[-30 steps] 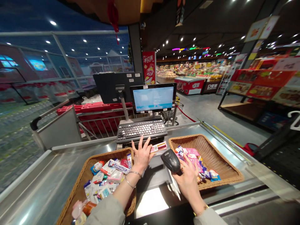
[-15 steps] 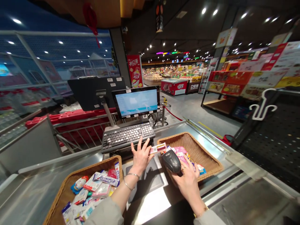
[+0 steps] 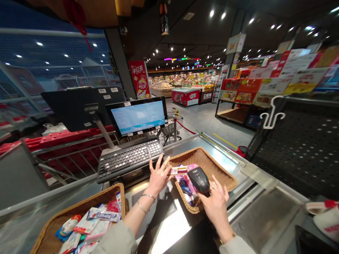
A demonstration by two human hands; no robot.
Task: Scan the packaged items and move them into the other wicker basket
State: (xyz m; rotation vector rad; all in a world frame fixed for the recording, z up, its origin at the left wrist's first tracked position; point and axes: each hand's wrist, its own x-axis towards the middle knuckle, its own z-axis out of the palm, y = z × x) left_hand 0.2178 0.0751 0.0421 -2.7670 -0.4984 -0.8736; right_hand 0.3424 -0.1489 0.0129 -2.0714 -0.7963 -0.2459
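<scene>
My left hand pinches a slim candy packet with a barcode at its near end, held over the left rim of the right wicker basket. In my right hand is a black barcode scanner, its head above that basket and close to the packet. Colourful wrapped sweets lie in the basket below, partly hidden by the scanner. At lower left, the other wicker basket holds a pile of sweets, among them a white-and-purple candy bar. My left sleeve covers part of the pile.
Beyond my left hand are a keyboard and a lit monitor, with a second dark screen seen from behind. A black perforated panel with a white hook stands at right. The metal counter runs beneath the baskets.
The view has turned right, so the surroundings sit further left. The scanner has shifted right relative to the packet, and more of the packet's length and the sweets below shows.
</scene>
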